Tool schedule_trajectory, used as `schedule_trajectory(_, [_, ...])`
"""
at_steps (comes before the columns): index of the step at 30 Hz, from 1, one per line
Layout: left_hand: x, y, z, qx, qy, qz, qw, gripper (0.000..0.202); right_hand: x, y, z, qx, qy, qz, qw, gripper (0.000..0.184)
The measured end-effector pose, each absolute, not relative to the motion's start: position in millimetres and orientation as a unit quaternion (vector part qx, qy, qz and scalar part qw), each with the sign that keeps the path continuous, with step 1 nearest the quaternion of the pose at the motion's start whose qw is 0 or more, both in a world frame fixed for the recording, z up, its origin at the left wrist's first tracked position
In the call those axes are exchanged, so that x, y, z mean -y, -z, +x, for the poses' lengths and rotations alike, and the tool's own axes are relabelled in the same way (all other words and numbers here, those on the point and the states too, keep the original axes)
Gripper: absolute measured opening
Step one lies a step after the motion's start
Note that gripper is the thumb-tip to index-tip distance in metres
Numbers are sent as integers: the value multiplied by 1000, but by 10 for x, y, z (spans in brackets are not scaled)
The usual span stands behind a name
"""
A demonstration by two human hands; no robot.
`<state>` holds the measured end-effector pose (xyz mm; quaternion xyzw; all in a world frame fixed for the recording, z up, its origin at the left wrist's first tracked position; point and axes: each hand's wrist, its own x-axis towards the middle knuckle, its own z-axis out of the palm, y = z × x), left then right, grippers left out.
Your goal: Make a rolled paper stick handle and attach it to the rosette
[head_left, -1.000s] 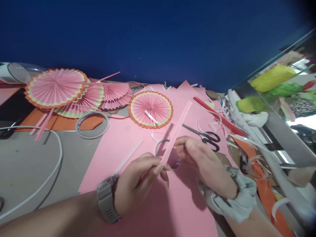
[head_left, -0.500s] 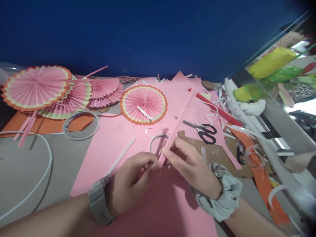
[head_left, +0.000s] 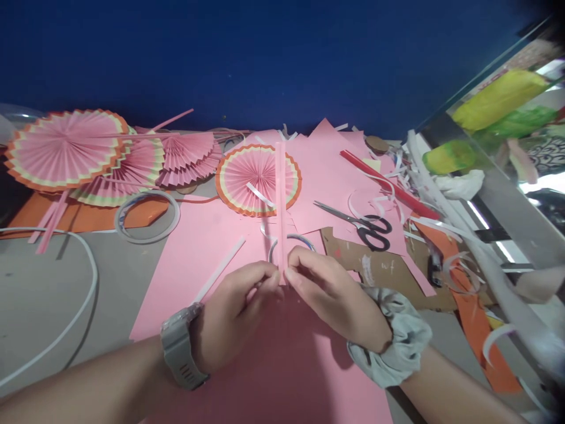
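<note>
A narrow folded pink paper strip (head_left: 281, 194) stands nearly straight away from me, its near end pinched between both hands. My left hand (head_left: 241, 309), with a grey watch on its wrist, grips the strip's left edge. On the opposite edge, my right hand (head_left: 329, 291) is closed with thumb and finger; a grey-green scrunchie circles that wrist. Beneath them lies a large pink paper sheet (head_left: 185, 259). Behind the strip rests a round pleated paper fan (head_left: 238, 179) with an orange rim and a white scrap on it. A tape roll (head_left: 302, 238) is partly hidden by the hands and strip.
Black-handled scissors (head_left: 373, 231) lie to the right, near a red strip (head_left: 397, 191) and brown cardboard (head_left: 384, 274). More pleated fans (head_left: 66, 153) are stacked at left beside another tape roll (head_left: 121, 229). A white cord (head_left: 90, 265) curves across the left side.
The pink strip has swung from leaning right to nearly straight, now passing in front of the round fan. My right hand has shifted slightly left and down the strip. The view moved slightly.
</note>
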<state>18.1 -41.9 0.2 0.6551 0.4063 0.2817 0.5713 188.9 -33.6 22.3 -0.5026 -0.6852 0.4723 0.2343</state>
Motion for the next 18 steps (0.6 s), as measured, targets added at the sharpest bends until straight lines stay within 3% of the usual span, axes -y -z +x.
schedule_trajectory(18, [419,-3,202,-454,-215,683,531,25,383,-206,1882,756,-355,-533,138,15])
